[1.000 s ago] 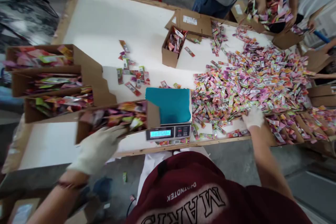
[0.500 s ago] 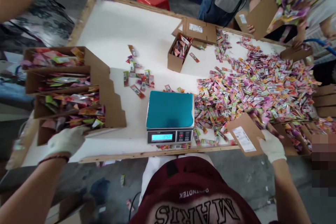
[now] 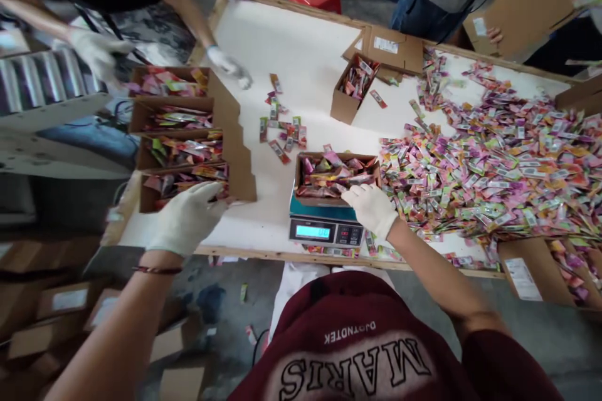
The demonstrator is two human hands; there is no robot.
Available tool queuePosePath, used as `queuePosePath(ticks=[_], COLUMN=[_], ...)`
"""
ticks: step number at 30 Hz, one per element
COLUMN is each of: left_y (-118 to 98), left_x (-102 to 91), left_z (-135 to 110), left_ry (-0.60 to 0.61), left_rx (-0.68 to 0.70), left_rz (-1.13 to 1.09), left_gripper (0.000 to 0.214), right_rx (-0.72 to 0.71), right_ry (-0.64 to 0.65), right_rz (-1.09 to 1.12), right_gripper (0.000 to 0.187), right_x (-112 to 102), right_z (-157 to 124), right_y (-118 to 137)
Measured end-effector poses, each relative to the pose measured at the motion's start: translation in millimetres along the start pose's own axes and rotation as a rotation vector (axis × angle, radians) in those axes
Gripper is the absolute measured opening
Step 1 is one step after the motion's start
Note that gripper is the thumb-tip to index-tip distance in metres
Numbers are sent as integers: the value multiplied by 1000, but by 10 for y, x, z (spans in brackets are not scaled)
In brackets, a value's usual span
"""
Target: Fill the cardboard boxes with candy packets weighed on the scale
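A cardboard box full of colourful sachets stands on the teal digital scale near the table's front edge. My right hand, in a white glove, rests on the box's front right corner with its fingers curled over the rim. My gloved left hand lies with spread fingers on the nearest of several filled boxes lined up at the left. A big heap of loose sachets covers the right half of the white table.
Another person's gloved hands reach in at the far left by the box row. A small open box and a few stray sachets lie mid-table. More people holding cartons stand at the far side. Boxes sit at the right front edge.
My right hand has brought a filled box from the right edge and set it on the scale. My left hand has stayed at the nearest box on the left. Another person's hands have come in.
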State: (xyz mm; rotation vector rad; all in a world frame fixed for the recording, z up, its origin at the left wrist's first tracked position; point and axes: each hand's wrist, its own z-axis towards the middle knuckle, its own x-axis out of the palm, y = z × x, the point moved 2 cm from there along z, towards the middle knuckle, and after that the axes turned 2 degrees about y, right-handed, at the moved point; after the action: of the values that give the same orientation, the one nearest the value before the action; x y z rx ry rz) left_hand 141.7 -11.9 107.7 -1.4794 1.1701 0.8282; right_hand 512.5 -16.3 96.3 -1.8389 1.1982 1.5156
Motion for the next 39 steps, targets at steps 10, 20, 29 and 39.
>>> queuePosePath(ticks=[10, 20, 29, 39], left_y=[-955, -1975, -2158, -2978], left_x=[-152, -184, 3, -611], left_z=[71, 534, 574, 249], left_ry=[-178, 85, 133, -184], left_rx=[221, 416, 403, 912], left_rz=[-356, 219, 335, 84], left_gripper=[34, 32, 29, 29], right_rx=[72, 73, 160, 305], right_ry=[-620, -424, 50, -503], right_rz=[318, 114, -98, -180], right_gripper=[19, 28, 30, 23], right_x=[-622, -676, -514, -1303], right_z=[-753, -93, 495, -981], right_y=[-540, -280, -91, -557])
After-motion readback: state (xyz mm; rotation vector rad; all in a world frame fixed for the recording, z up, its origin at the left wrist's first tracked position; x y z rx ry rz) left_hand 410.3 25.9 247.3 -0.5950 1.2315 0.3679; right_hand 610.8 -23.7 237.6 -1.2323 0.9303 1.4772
